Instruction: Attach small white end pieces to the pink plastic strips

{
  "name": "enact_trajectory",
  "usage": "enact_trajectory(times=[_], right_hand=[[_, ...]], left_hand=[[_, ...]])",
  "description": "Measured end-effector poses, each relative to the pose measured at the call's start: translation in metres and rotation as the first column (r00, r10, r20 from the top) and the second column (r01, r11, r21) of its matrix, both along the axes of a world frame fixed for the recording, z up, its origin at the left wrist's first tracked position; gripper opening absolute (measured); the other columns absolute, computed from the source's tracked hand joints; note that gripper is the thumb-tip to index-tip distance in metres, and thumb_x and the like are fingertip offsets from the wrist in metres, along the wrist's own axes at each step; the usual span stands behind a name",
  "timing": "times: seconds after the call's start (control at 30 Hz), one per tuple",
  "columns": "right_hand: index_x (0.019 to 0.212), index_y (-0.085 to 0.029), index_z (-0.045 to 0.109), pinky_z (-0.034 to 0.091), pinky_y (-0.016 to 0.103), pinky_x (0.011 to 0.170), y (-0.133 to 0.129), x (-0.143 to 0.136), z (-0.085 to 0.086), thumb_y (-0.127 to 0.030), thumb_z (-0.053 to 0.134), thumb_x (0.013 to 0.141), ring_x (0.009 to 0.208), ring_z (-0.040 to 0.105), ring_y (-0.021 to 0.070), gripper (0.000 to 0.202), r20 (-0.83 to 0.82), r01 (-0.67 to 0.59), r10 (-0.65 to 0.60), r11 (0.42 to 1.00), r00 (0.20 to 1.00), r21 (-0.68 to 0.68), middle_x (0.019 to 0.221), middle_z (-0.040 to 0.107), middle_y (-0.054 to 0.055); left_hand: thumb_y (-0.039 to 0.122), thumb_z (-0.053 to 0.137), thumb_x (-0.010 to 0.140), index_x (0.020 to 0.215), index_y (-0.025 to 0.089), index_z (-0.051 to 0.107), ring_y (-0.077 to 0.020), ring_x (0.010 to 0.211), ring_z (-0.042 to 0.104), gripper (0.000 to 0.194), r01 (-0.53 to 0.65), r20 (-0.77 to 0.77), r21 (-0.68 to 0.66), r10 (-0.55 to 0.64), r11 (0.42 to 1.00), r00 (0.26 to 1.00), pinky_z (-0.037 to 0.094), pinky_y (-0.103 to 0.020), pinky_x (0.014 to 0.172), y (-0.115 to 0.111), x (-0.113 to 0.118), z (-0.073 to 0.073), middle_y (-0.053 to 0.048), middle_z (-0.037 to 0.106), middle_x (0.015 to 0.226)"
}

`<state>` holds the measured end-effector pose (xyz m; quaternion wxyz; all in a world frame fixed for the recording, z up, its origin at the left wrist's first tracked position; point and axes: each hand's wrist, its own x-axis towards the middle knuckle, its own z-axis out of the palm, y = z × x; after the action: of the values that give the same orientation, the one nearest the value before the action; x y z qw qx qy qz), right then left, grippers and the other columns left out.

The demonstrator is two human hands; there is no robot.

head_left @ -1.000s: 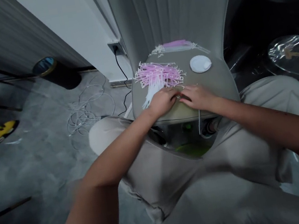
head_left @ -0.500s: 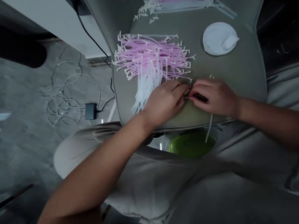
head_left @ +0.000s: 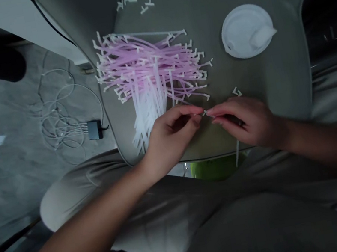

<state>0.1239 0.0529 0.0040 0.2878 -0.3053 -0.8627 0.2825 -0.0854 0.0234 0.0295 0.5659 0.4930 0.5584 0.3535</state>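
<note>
The person is leaning in closer, so the seat (head_left: 284, 79) is filling more of the view than a second ago, and a small white connector (head_left: 204, 113) is now showing in the gap between the fingertips, where the fingers were bunching together and covering more of it. The left hand (head_left: 170, 134) is curling loosely, thumb and index fingertips nearly meeting as they are pinching at the connector's left; the right hand (head_left: 254, 121) is pinching at its other side, with the remaining fingers folding in. The work appears to be centring on this connector, just above the seat near its front edge. A loose tube (head_left: 238, 153) is hanging below the right hand; whether that hand is gripping it cannot be told. The pink tubes (head_left: 151, 66) and white tubes (head_left: 150, 111) are lying in a crossed pile beyond the left hand, two spare connectors (head_left: 237, 92) are resting just beyond the right, and the dish (head_left: 239, 29) is sitting farther back.
</note>
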Motion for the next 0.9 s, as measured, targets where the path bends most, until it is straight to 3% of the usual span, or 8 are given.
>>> enact_trajectory(times=[0.17, 0.47, 0.67, 0.77, 0.9], right_hand=[[0.123, -0.022, 0.059, 0.052, 0.03, 0.08, 0.0, 0.0, -0.004, -0.017, 0.056, 0.093, 0.089, 0.068, 0.0158, 0.03, 0.014, 0.033, -0.033, 0.999, 0.999, -0.021, 0.104, 0.073, 0.003], [0.099, -0.019, 0.064, 0.049, 0.026, 0.073, 0.004, -0.002, -0.002, -0.016, 0.055, 0.092, 0.081, 0.065, 0.0134, 0.011, -0.056, 0.073, -0.08, 0.99, 0.995, -0.12, 0.089, 0.07, 0.002], [0.094, -0.018, 0.064, 0.045, 0.025, 0.068, 0.004, -0.004, -0.003, -0.018, 0.057, 0.091, 0.075, 0.06, 0.0121, 0.007, -0.066, 0.073, -0.08, 0.992, 0.995, -0.108, 0.083, 0.067, 0.002], [0.095, -0.018, 0.064, 0.045, 0.024, 0.067, 0.005, -0.003, -0.004, -0.018, 0.059, 0.091, 0.073, 0.059, 0.0118, 0.007, -0.067, 0.068, -0.076, 0.991, 0.995, -0.113, 0.082, 0.066, 0.002], [0.094, -0.018, 0.065, 0.044, 0.024, 0.066, 0.005, -0.002, -0.004, -0.019, 0.06, 0.091, 0.072, 0.059, 0.0116, 0.007, -0.07, 0.071, -0.08, 0.989, 0.994, -0.129, 0.082, 0.067, 0.001]], left_hand=[[0.019, 0.068, 0.083, 0.094, 0.018, 0.073, -0.0105, 0.077, 0.062, 0.012, -0.018, -0.017, 0.025, 0.018, 1.0, 1.0, 0.051, -0.023, 0.067, 0.001, 0.001, -0.005, -0.003, 0.069, 0.09], [0.024, 0.072, 0.081, 0.092, 0.019, 0.073, -0.0126, 0.081, 0.064, 0.011, -0.035, -0.084, 0.059, 0.04, 0.998, 0.996, 0.052, -0.023, 0.071, 0.0, 0.008, -0.008, -0.003, 0.07, 0.089], [0.026, 0.076, 0.077, 0.11, 0.02, 0.069, -0.0115, 0.073, 0.064, 0.034, -0.09, -0.029, -0.042, 0.089, 0.995, 0.996, 0.053, -0.023, 0.069, 0.0, 0.012, -0.008, -0.001, 0.07, 0.082], [0.028, 0.076, 0.078, 0.103, 0.018, 0.072, -0.0127, 0.076, 0.065, 0.027, -0.075, -0.067, -0.046, 0.072, 0.996, 0.995, 0.053, -0.024, 0.07, -0.001, 0.011, -0.009, -0.003, 0.072, 0.085], [0.026, 0.073, 0.081, 0.095, 0.019, 0.076, -0.0139, 0.084, 0.066, 0.016, -0.001, -0.141, 0.074, 0.012, 0.997, 0.99, 0.053, -0.026, 0.077, -0.001, 0.008, -0.009, -0.004, 0.073, 0.092]])
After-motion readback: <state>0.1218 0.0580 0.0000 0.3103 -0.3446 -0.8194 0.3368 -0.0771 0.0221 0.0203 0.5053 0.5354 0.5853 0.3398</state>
